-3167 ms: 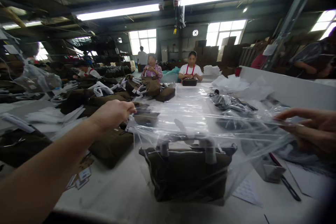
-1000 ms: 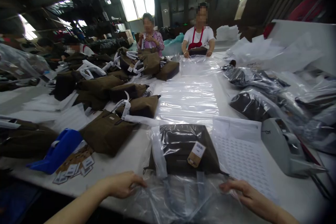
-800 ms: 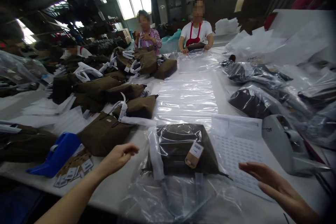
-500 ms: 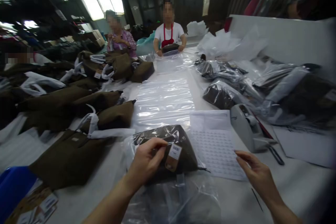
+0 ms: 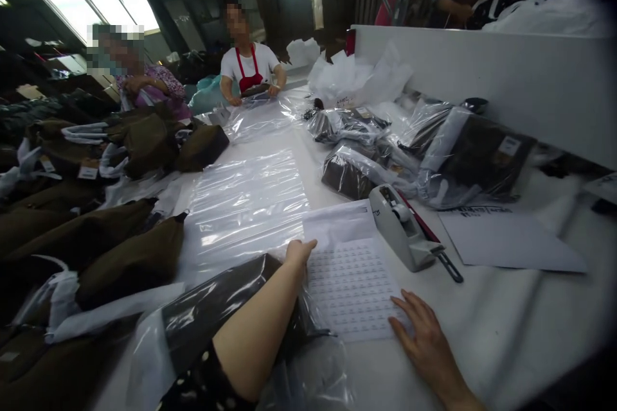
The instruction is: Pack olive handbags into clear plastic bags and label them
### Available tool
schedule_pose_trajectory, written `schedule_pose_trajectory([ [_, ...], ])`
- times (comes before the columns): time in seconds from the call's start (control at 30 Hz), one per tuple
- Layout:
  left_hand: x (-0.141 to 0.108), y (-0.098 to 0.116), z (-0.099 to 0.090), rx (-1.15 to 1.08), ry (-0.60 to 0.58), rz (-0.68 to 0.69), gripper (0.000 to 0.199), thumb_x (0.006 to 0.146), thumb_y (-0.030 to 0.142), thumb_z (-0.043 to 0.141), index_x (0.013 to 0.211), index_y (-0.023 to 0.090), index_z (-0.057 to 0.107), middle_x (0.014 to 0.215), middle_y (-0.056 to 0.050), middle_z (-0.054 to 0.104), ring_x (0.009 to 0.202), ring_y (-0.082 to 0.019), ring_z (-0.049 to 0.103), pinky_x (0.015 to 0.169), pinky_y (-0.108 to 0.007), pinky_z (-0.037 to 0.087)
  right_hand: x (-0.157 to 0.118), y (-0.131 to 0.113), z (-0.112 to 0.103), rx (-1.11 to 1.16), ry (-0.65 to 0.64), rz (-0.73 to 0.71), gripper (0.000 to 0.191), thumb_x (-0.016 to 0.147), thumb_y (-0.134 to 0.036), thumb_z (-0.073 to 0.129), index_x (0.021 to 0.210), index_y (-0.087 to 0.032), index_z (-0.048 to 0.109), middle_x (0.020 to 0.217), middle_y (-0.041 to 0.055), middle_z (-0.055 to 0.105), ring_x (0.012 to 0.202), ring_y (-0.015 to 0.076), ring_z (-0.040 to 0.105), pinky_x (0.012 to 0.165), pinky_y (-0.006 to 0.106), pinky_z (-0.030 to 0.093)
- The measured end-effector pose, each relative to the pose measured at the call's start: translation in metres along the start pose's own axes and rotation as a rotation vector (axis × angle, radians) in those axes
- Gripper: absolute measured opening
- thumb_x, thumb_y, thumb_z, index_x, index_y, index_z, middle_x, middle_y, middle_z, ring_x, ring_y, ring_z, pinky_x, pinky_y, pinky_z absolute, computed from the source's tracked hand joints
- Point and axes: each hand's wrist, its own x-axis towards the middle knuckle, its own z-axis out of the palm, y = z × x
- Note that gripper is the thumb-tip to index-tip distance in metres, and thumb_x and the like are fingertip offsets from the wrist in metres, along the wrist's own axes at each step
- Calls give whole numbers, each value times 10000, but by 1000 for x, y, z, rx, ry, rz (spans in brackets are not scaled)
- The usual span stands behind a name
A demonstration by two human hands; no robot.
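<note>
A dark brown bag in clear plastic [image 5: 216, 298] lies in front of me, partly hidden under my left forearm. My left hand [image 5: 299, 253] is over its far right corner, fingers drawn together at the left edge of a sheet of small printed labels [image 5: 354, 286]. Whatever those fingers hold, if anything, is too small to make out. At the sheet's lower right edge rests my right hand [image 5: 424, 332], open, fingers apart and fingertips on or just above the paper. A grey tape dispenser [image 5: 402, 228] stands beyond the sheet.
Flat clear plastic bags [image 5: 245, 202] lie stacked ahead. Brown bags with white-wrapped handles [image 5: 130, 237] pile up at left. Bagged goods [image 5: 477, 154] and a white card [image 5: 515, 241] are at right. Across the table, a co-worker in a red apron [image 5: 251, 74] handles a bag.
The view has swung right. My left hand has gone from the bag's hang tag to the label sheet's left edge. My right hand's fingers have spread at the sheet's right edge.
</note>
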Motion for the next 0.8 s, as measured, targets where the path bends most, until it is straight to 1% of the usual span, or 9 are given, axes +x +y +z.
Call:
schedule_pose_trajectory([
  [0.1,6,-2,4,-20,-60,-19,152,824,263,604,852,118,567,673,8,589,559,-106,560,570,-263,489,32,-4,-5,103,27,143,353,860,-414,464,1146,-216,525,1189,107,534,1111,282,499,951,483,434],
  [0.17,4,-2,6,-58,-103,-18,120,812,241,610,808,135,553,609,10,580,518,-114,556,538,-255,476,57,-7,-5,170,-7,257,403,845,-417,472,1189,-207,484,1154,110,548,1020,266,551,886,455,477],
  [0.27,-1,2,4,-132,-181,-25,92,816,240,592,796,166,540,596,-10,605,539,-150,595,545,-268,482,88,-10,-2,267,-53,397,478,802,-415,524,1217,-187,454,1109,110,576,907,242,589,845,434,491],
  [0.4,-7,4,-4,-205,-235,-31,96,802,257,604,796,183,542,627,-24,633,600,-179,628,570,-283,497,106,-10,5,556,-68,528,566,753,-425,592,1226,-167,419,1004,97,632,829,222,621,794,401,517],
  [0.47,-8,4,-8,-224,-231,-30,113,786,268,623,790,187,544,622,-22,631,604,-185,628,576,-291,501,108,-9,6,611,-32,553,579,722,-427,627,1201,-164,437,981,95,641,845,227,627,795,396,522],
  [0.57,-7,4,-10,-236,-211,-17,111,779,262,626,809,190,545,626,-18,628,608,-186,627,592,-298,505,110,-11,6,558,36,555,567,691,-424,654,1166,-169,479,1052,115,628,903,249,623,826,417,514],
  [0.63,-7,5,-11,-227,-194,-6,92,785,243,607,828,188,547,643,-22,627,624,-189,628,610,-304,506,112,-15,3,659,-31,584,531,696,-427,656,1142,-186,500,991,96,658,850,254,642,785,419,532],
  [0.7,-7,8,-12,-201,-156,13,91,794,216,583,870,176,553,689,-41,631,672,-200,632,648,-320,505,114,-21,-3,881,-153,661,415,709,-434,657,1031,-192,556,855,69,688,753,251,658,715,406,550],
  [0.8,-15,14,-14,-152,-2,75,290,782,200,594,1057,169,508,925,-87,619,884,-229,608,787,-354,478,117,-29,-15,1172,-268,773,274,691,-402,701,813,-180,598,740,50,695,691,241,663,675,380,552],
])
